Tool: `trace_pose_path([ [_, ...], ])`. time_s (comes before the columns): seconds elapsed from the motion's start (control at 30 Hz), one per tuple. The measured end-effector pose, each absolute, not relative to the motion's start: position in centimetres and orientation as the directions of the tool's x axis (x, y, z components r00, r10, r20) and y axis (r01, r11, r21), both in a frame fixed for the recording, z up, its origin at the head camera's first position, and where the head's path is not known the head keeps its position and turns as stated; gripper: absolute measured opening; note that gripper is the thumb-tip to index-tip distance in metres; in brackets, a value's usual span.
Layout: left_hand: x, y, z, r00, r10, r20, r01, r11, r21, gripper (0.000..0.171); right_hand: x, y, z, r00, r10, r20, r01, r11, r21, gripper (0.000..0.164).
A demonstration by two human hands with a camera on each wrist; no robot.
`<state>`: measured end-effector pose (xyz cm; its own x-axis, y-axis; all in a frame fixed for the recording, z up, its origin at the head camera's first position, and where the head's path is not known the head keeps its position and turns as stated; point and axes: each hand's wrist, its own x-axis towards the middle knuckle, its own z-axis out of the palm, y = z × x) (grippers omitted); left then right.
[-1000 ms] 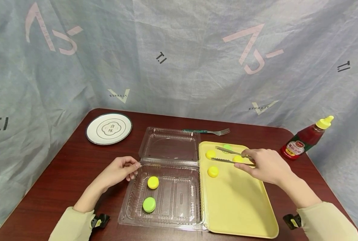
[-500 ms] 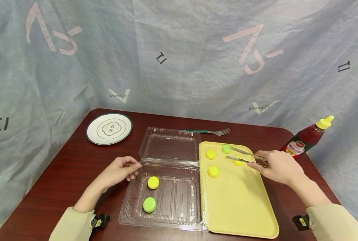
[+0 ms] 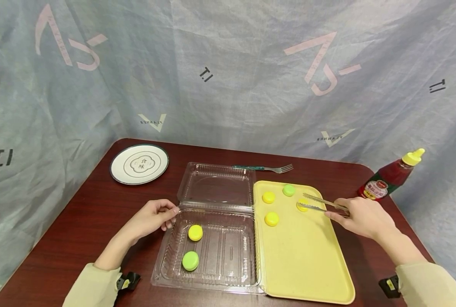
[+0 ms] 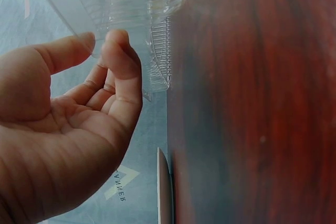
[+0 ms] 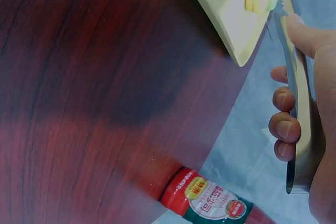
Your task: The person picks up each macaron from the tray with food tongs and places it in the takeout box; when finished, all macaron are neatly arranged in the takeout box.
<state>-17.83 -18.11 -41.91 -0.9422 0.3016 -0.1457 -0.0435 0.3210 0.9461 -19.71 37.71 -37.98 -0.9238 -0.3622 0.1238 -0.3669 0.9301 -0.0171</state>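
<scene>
My left hand [image 3: 157, 217] pinches the left rim of an open clear plastic clamshell box [image 3: 218, 286] between thumb and index finger. A yellow macaron [image 3: 195, 233] and a green macaron [image 3: 190, 261] lie in its base. In my right hand [image 3: 367, 218] I grip metal tongs [image 5: 300, 95]. Their spread tips stand over the far right of a yellow tray [image 3: 304, 264], one on each side of a yellow macaron [image 3: 301, 201] in the head view. Also on the tray are a green macaron [image 3: 288, 190] and two more yellow ones.
Behind the box lies a fork [image 3: 278, 169] with a green handle. A white plate [image 3: 122, 170] sits at the back left of the dark red table [image 3: 78, 221]. A red sauce bottle [image 3: 385, 181] stands at the right edge, beyond my right hand.
My right hand has moved right, drawing the tongs from between the far macarons, past the green one, to the yellow macaron on the right. The left hand and box have stayed put.
</scene>
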Motion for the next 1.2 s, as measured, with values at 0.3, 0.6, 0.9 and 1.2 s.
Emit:
trace_pose_path([
  [0.3, -17.76, -18.17, -41.88, -0.943, 0.297, -0.151, -0.050, 0.322, 0.945, 0.021, -19.72, 38.03, -38.10, -0.934, -0.348, 0.087, -0.349, 0.937, -0.004, 0.043],
  [0.6, -17.74, -18.19, -41.84, -0.942, 0.298, -0.152, -0.048, 0.329, 0.943, 0.022, -19.98, 38.15, -38.39, -0.933, -0.354, 0.072, -0.354, 0.935, 0.007, 0.041],
  [0.9, -17.81, -18.14, -41.88, -0.942, 0.299, -0.154, -0.053, 0.321, 0.946, 0.022, -19.95, 38.04, -38.29, -0.939, -0.341, 0.052, -0.342, 0.940, -0.001, 0.042],
  [1.2, -17.82, -18.10, -41.88, -0.942, 0.301, -0.150, -0.049, 0.319, 0.946, 0.021, -19.94, 37.93, -38.17, -0.937, -0.344, 0.053, -0.345, 0.939, -0.003, 0.038],
])
